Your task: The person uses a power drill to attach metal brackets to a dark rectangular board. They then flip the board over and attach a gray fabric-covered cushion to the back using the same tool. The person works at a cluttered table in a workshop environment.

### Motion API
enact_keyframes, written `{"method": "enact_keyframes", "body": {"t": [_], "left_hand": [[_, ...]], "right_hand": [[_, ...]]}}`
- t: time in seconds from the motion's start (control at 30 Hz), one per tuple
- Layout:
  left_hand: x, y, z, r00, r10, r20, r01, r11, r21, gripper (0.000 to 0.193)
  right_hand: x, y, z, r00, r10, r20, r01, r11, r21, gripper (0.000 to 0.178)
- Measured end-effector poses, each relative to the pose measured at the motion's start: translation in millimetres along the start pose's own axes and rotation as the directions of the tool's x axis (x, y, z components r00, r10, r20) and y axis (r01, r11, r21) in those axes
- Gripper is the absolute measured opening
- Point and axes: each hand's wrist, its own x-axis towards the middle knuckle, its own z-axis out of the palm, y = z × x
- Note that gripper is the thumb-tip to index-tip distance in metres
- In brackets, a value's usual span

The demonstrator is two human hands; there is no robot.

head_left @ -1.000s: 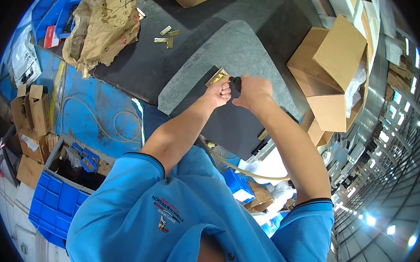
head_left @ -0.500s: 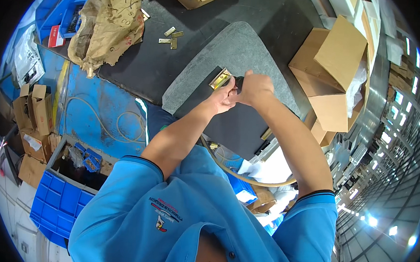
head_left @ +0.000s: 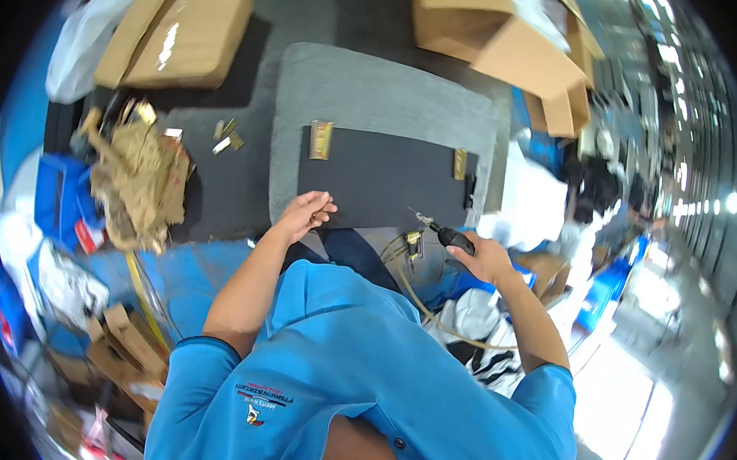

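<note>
A black rectangular panel (head_left: 379, 181) lies on a grey felt mat (head_left: 368, 76). One gold-coloured hinge (head_left: 321, 140) sits at the panel's far left corner, a second gold hinge (head_left: 460, 164) near its right end. My left hand (head_left: 304, 214) hovers by the near left edge, its fingers curled together; whatever they hold is too small to make out. Off the near right edge, my right hand (head_left: 485, 258) grips a black power screwdriver (head_left: 453, 238), whose thin bit points left over the panel.
Several loose hinges (head_left: 227, 136) lie left of the mat, near crumpled brown paper (head_left: 138, 176). A closed carton (head_left: 183, 33) stands at the far left, an opened carton (head_left: 528, 55) at the far right. A tan hose (head_left: 431, 310) curves below the table edge.
My view has turned, so the panel now appears level. My hands, together at a hinge before, have moved apart: the left to the near left, the right with the screwdriver to the near right.
</note>
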Motion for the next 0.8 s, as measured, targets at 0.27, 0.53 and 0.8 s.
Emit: {"method": "enact_keyframes", "body": {"t": [0.27, 0.53, 0.8], "left_hand": [[53, 5, 88, 0.999, -0.051, 0.016, 0.043, 0.953, 0.298, 0.028], [226, -52, 234, 0.989, 0.012, -0.145, 0.085, 0.764, 0.639, 0.028], [358, -86, 318, 0.764, 0.513, -0.391, 0.348, 0.182, 0.92, 0.038]], "right_hand": [[-58, 113, 113, 0.943, 0.333, 0.0, -0.297, 0.842, 0.45, 0.068], [-11, 246, 157, 0.966, 0.253, -0.061, -0.13, 0.672, 0.729, 0.062], [-33, 346, 173, 0.933, 0.299, 0.201, -0.3, 0.333, 0.894, 0.045]]}}
